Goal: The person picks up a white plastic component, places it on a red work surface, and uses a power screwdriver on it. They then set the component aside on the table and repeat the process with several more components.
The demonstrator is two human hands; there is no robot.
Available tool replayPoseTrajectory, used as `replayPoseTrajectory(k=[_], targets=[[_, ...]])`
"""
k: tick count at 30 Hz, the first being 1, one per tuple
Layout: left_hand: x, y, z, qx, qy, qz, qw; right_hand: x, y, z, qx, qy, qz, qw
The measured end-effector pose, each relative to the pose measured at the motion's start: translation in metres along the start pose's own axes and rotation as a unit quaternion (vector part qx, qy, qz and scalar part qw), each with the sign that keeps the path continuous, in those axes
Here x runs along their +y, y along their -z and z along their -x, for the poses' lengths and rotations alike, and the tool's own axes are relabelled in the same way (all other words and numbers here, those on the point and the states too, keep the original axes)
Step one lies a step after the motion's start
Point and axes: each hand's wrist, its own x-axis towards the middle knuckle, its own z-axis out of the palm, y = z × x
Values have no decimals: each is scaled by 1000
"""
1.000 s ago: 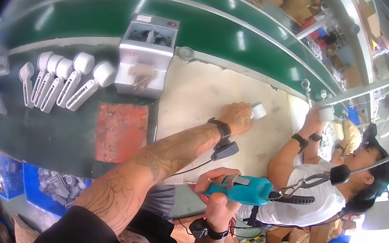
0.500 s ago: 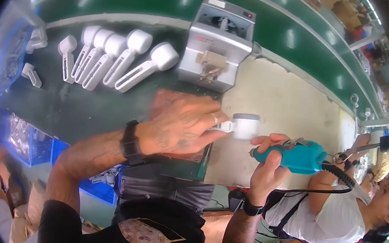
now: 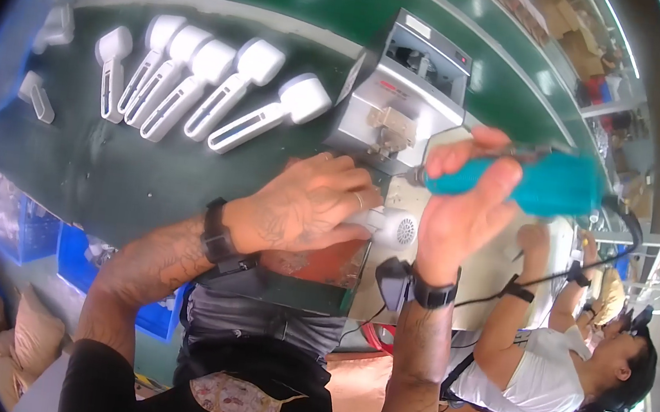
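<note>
My left hand [image 3: 309,208] is closed around the handle of a white handheld device with a round head [image 3: 397,229]. The head points right and shows a round patch of vent holes. Most of the handle is hidden under my fingers. In my right hand [image 3: 469,211] is a teal electric screwdriver [image 3: 551,184], held level with its tip to the left. That tip is close to the front of a grey screw feeder [image 3: 373,121]; I cannot tell whether it touches. Several similar white devices [image 3: 246,117] lie side by side on the dark green bench, left of the feeder.
A worn reddish mat [image 3: 311,263] lies under my left hand. Blue bins [image 3: 19,221] stand at lower left, near a small white part [image 3: 37,96]. A black cable [image 3: 514,286] runs by my right wrist. A co-worker in white [image 3: 548,373] is at right.
My right hand has raised the screwdriver up and left toward the screw feeder. The device in my left hand has turned, so its vented face now shows. The view has shifted too.
</note>
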Motion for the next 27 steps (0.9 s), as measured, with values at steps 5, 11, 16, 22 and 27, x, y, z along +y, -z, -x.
replayPoseTrajectory(k=[5,11,16,22,27], targets=[[-7,-7,2,35,7,-6,999,27,-22,-25,-39,29,82,995],[-6,-7,0,46,-25,8,999,35,-19,-22,-48,9,40,998],[-9,-8,7,41,22,2,999,18,-17,-6,-73,-49,58,994],[-5,-7,1,31,20,13,999,6,14,19,-66,-15,18,998],[-6,-9,2,38,17,19,999,10,13,23,-42,-28,10,999]])
